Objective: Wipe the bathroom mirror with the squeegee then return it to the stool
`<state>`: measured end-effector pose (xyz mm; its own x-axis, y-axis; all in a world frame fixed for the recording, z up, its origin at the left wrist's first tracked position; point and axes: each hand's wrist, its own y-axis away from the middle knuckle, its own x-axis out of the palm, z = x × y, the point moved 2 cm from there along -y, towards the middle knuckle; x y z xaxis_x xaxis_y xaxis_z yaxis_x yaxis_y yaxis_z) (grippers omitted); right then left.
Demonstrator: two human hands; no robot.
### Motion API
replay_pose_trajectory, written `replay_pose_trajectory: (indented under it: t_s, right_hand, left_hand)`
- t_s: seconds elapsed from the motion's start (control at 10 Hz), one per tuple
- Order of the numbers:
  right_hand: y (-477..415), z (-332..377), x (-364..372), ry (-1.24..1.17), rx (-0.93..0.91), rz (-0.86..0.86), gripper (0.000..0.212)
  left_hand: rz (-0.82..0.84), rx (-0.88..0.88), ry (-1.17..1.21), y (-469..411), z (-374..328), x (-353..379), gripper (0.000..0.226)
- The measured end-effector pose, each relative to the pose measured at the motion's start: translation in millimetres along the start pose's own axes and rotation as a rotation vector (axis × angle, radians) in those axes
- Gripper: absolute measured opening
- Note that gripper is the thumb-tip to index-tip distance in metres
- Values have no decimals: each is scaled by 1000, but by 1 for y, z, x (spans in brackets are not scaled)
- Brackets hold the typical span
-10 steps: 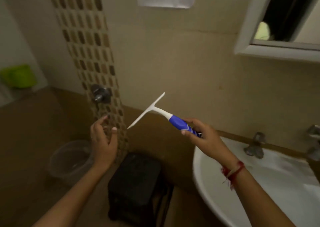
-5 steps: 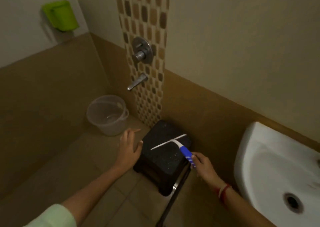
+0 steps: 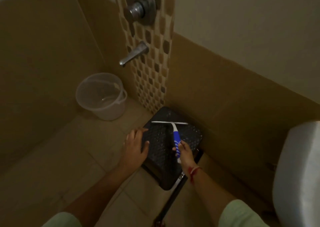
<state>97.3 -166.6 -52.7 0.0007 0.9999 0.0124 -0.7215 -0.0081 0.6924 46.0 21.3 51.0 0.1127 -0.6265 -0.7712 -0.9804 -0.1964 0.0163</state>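
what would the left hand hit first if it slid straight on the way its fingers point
Most likely the squeegee: the left hand rests on the left edge of the stool, fingers aimed across its top toward the squeegee's neck and handle. Height above the top is unclear.

This is looking like the wet corner of a home bathroom. At the top centre a round chrome mixer valve [image 3: 140, 7] is sitting on a vertical strip of brown-and-cream mosaic tile [image 3: 154, 81], with a chrome spout [image 3: 134, 53] jutting out below it. Plain brown wall tiles [image 3: 225, 92] are covering the lower walls, and pale floor tiles [image 3: 69, 157] are lying beneath. Left of centre a translucent plastic bucket [image 3: 101, 95] is standing on the floor. A low black plastic stool [image 3: 161, 150] is sitting by the wall at centre, and a white ceramic washbasin [image 3: 297, 175] is showing at the right edge.
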Motion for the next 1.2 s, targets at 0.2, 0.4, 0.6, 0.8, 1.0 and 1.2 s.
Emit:
replay_pose_trajectory:
  t_s: [0.2,0.4,0.6,0.8,1.0,1.2]
  right_hand:
    - [-17,-39,11,30,-45,-53,24]
    - [-32,-57,3,306,-82,-114,9]
    - [-48,-66,-2,408,-59,-121,18]
    - [-15,-36,-3,366,-160,-155,34]
    - [96,43,-14,341,-381,-145,26]
    - [209,124,-36,140,-557,-162,21]
  left_hand:
    - [30,-9,2,16,30,29,33]
    - [62,-48,-49,24,45,49,31]
    - [135,5,-78,21,42,75,34]
    - [119,38,-75,16,17,65,36]
    - [54,126,53,20,-63,-5,33]
    - [6,420,91,14,-186,-86,31]
